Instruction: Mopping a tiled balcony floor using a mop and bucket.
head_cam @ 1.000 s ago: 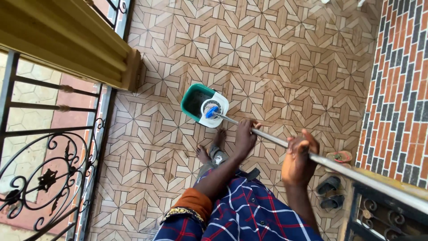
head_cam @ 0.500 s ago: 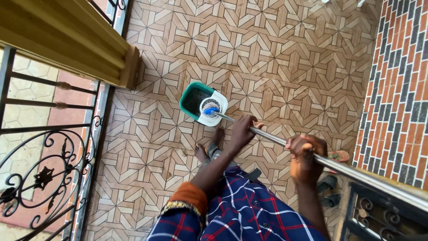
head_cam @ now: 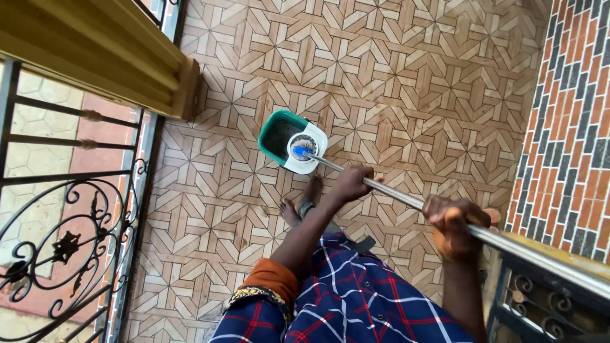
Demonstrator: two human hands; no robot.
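The head view looks straight down on a green spin-mop bucket point(head_cam: 277, 136) with a white wringer end point(head_cam: 311, 154), standing on a tiled floor point(head_cam: 406, 82) of brown geometric pattern. A metal mop pole point(head_cam: 406, 196) slants from the bucket's wringer basket, where its blue mop head point(head_cam: 298, 152) sits, toward the lower right edge. The left hand point(head_cam: 351, 184) grips the pole just beside the bucket, fingers wrapped around it. The right hand point(head_cam: 455, 226) grips the pole farther from the bucket, fingers closed over the top of it. 2 bare feet point(head_cam: 301, 203) stand on the floor just below the bucket, between it and the person's blue and red checked garment point(head_cam: 356, 298). A black wrought-iron railing point(head_cam: 63, 241) runs well left of the bucket, and a red brick wall point(head_cam: 572, 127) rises well to its right.
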